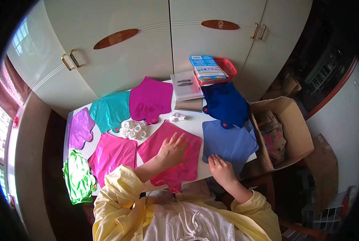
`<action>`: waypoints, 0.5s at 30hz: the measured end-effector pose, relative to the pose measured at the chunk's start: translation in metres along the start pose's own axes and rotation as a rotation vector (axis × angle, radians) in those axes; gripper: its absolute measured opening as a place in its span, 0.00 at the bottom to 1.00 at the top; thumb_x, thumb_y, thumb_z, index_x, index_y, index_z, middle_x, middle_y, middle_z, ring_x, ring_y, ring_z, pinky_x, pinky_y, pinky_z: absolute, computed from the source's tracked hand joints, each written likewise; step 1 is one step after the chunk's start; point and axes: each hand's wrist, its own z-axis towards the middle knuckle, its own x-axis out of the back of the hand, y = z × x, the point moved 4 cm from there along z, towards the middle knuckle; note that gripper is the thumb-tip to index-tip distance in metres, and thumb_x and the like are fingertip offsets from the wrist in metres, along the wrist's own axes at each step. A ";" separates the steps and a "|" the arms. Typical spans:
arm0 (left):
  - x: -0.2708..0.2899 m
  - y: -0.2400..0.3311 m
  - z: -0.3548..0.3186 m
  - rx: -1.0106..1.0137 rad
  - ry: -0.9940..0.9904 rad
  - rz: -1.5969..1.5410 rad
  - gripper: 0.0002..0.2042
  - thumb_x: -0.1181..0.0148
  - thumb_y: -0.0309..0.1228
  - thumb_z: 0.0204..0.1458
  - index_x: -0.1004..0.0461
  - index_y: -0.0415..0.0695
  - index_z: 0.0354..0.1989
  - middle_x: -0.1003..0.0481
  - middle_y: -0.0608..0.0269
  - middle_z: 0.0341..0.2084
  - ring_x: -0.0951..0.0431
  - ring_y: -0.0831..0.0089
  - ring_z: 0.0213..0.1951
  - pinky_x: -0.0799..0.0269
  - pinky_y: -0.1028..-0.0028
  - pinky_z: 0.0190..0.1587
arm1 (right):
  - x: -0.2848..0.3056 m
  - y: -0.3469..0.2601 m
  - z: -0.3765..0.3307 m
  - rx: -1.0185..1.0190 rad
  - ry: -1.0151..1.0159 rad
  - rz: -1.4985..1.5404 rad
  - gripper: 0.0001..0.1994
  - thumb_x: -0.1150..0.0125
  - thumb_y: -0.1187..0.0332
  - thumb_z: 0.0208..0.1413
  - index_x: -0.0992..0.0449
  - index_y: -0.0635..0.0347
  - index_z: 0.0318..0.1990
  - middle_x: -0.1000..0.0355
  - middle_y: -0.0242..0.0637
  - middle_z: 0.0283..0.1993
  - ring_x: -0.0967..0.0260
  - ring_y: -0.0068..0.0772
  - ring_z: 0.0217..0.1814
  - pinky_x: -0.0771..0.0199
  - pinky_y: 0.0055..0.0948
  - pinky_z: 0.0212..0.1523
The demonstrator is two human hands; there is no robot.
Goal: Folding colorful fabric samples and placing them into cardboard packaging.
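My left hand (172,150) lies flat, fingers spread, on a magenta foil balloon (189,160) at the near middle of the white table (193,122). Beside it, my right hand (222,169) rests with fingers together on the near edge of a light blue foil balloon (229,142). Both hands press on the flat, uninflated balloons and grip nothing. Yellow sleeves cover both forearms.
More flat balloons lie around: dark blue (225,103), magenta (150,99), teal (111,110), purple (80,128), pink (112,154), green (78,176). White plastic pieces (134,129), booklets (186,85) and a red basket (227,68) sit behind. An open cardboard box (284,132) stands right; cupboards (147,44) behind.
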 end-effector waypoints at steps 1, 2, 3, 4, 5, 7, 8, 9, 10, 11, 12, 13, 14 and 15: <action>-0.001 0.004 0.003 -0.053 0.047 -0.022 0.36 0.40 0.52 0.47 0.40 0.44 0.61 0.45 0.47 0.62 0.47 0.48 0.64 0.40 0.50 0.59 | -0.001 0.001 -0.001 -0.031 0.001 0.050 0.08 0.40 0.73 0.44 0.23 0.60 0.35 0.22 0.39 0.35 0.23 0.34 0.39 0.21 0.28 0.34; -0.003 0.010 0.005 -0.090 0.063 -0.043 0.34 0.40 0.51 0.47 0.38 0.44 0.60 0.43 0.48 0.61 0.45 0.50 0.64 0.39 0.52 0.59 | -0.001 0.003 -0.001 -0.062 0.001 0.100 0.08 0.40 0.74 0.44 0.23 0.60 0.35 0.23 0.38 0.34 0.23 0.34 0.37 0.21 0.28 0.33; 0.001 0.018 0.006 -0.127 0.079 -0.058 0.33 0.39 0.49 0.47 0.37 0.44 0.58 0.41 0.49 0.60 0.44 0.52 0.63 0.39 0.54 0.58 | 0.001 0.004 0.000 -0.103 -0.008 0.163 0.07 0.41 0.74 0.44 0.23 0.60 0.34 0.23 0.37 0.33 0.24 0.35 0.37 0.22 0.28 0.32; 0.006 0.025 0.007 -0.164 0.094 -0.074 0.31 0.39 0.48 0.47 0.35 0.43 0.57 0.40 0.50 0.59 0.42 0.53 0.62 0.38 0.57 0.58 | 0.005 0.006 0.001 -0.144 -0.017 0.227 0.06 0.41 0.74 0.45 0.24 0.60 0.32 0.24 0.37 0.32 0.24 0.36 0.36 0.23 0.29 0.30; 0.010 0.030 0.007 -0.180 0.107 -0.103 0.30 0.39 0.47 0.46 0.34 0.43 0.56 0.38 0.50 0.58 0.40 0.54 0.61 0.38 0.58 0.57 | 0.008 0.008 0.003 -0.184 -0.026 0.291 0.05 0.42 0.74 0.45 0.24 0.60 0.31 0.24 0.36 0.30 0.25 0.38 0.35 0.24 0.30 0.29; 0.015 0.037 0.008 -0.219 0.136 -0.172 0.28 0.38 0.44 0.46 0.32 0.43 0.54 0.35 0.52 0.56 0.37 0.56 0.59 0.36 0.59 0.56 | 0.001 0.019 0.000 -0.276 0.029 0.447 0.03 0.40 0.74 0.45 0.23 0.59 0.30 0.25 0.37 0.30 0.26 0.40 0.33 0.26 0.33 0.29; 0.015 0.039 0.011 -0.221 0.155 -0.185 0.26 0.38 0.43 0.46 0.31 0.43 0.53 0.34 0.53 0.54 0.35 0.57 0.57 0.36 0.60 0.55 | -0.001 0.025 -0.001 -0.321 0.058 0.526 0.03 0.40 0.73 0.45 0.23 0.58 0.29 0.25 0.38 0.29 0.27 0.42 0.32 0.26 0.35 0.28; 0.015 0.040 0.013 -0.222 0.173 -0.200 0.25 0.38 0.42 0.46 0.31 0.43 0.52 0.32 0.54 0.52 0.33 0.58 0.55 0.35 0.60 0.54 | 0.000 0.033 0.001 -0.433 0.067 0.674 0.02 0.38 0.73 0.46 0.23 0.60 0.28 0.26 0.42 0.28 0.27 0.45 0.31 0.28 0.37 0.29; 0.014 0.042 0.015 -0.223 0.192 -0.215 0.24 0.38 0.41 0.46 0.30 0.43 0.51 0.31 0.55 0.50 0.32 0.58 0.54 0.35 0.61 0.53 | -0.001 0.040 0.000 -0.529 0.033 0.761 0.03 0.38 0.73 0.48 0.24 0.62 0.30 0.25 0.43 0.28 0.26 0.44 0.30 0.28 0.33 0.29; 0.012 0.044 0.017 -0.261 0.214 -0.233 0.22 0.38 0.39 0.46 0.30 0.44 0.50 0.30 0.56 0.49 0.31 0.59 0.52 0.34 0.62 0.52 | -0.005 0.046 -0.003 -0.599 0.000 0.839 0.03 0.39 0.74 0.49 0.24 0.64 0.31 0.25 0.42 0.28 0.26 0.35 0.30 0.29 0.29 0.31; 0.010 0.046 0.019 -0.298 0.238 -0.247 0.21 0.38 0.38 0.46 0.29 0.44 0.49 0.29 0.57 0.47 0.30 0.60 0.51 0.34 0.62 0.51 | -0.012 0.051 -0.006 -0.669 -0.029 0.917 0.03 0.39 0.76 0.50 0.24 0.67 0.32 0.24 0.42 0.29 0.25 0.27 0.30 0.29 0.24 0.32; 0.008 0.048 0.021 -0.336 0.262 -0.262 0.20 0.39 0.37 0.46 0.29 0.44 0.48 0.28 0.58 0.46 0.29 0.61 0.49 0.34 0.63 0.50 | -0.019 0.056 -0.008 -0.683 -0.006 0.999 0.04 0.41 0.77 0.51 0.25 0.69 0.33 0.24 0.39 0.28 0.27 0.22 0.32 0.29 0.23 0.35; 0.007 0.051 0.023 -0.388 0.296 -0.224 0.19 0.39 0.37 0.46 0.29 0.44 0.47 0.28 0.59 0.45 0.28 0.63 0.49 0.34 0.64 0.49 | -0.022 0.058 -0.011 -0.692 -0.018 1.016 0.04 0.41 0.78 0.51 0.26 0.69 0.34 0.24 0.39 0.29 0.27 0.22 0.33 0.29 0.23 0.35; 0.009 0.054 0.025 -0.437 0.330 -0.186 0.18 0.39 0.36 0.46 0.28 0.45 0.46 0.28 0.60 0.44 0.28 0.64 0.48 0.34 0.64 0.48 | -0.023 0.059 -0.010 -0.700 -0.031 1.035 0.04 0.41 0.78 0.51 0.26 0.69 0.34 0.24 0.39 0.30 0.27 0.23 0.34 0.29 0.23 0.36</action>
